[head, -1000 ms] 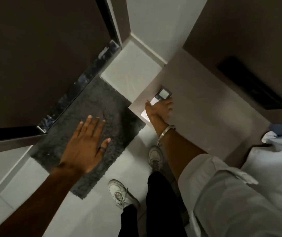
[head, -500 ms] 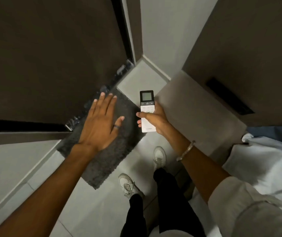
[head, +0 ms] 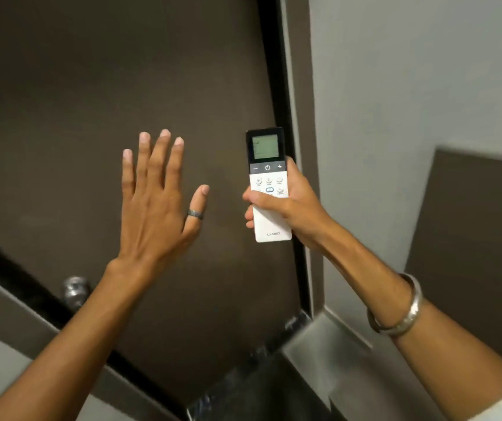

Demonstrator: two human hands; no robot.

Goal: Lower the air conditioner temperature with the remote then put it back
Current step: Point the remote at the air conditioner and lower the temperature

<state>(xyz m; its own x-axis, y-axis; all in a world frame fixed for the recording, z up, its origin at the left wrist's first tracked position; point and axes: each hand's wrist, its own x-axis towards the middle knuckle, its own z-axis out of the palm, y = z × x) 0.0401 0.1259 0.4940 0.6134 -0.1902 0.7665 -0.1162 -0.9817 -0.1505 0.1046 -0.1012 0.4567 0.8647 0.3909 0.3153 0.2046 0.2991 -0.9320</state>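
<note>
The white air conditioner remote (head: 267,177) has a dark top with a small grey screen and stands upright in front of me. My right hand (head: 292,208) is wrapped around its lower half, thumb lying across the buttons below the minus, power and plus row. My left hand (head: 158,202) hovers to the left of the remote, palm away from me, fingers spread, a ring on the thumb, holding nothing. No air conditioner is in view.
A dark brown door (head: 122,86) fills the left and middle, with a metal knob (head: 75,291) low on the left. A grey wall (head: 411,86) rises on the right beside a brown panel (head: 480,238). A bangle (head: 401,311) circles my right wrist.
My right hand picked the remote up off the brown surface and raised it upright. My view tilted up from the floor to the door. The left hand rose alongside, still spread.
</note>
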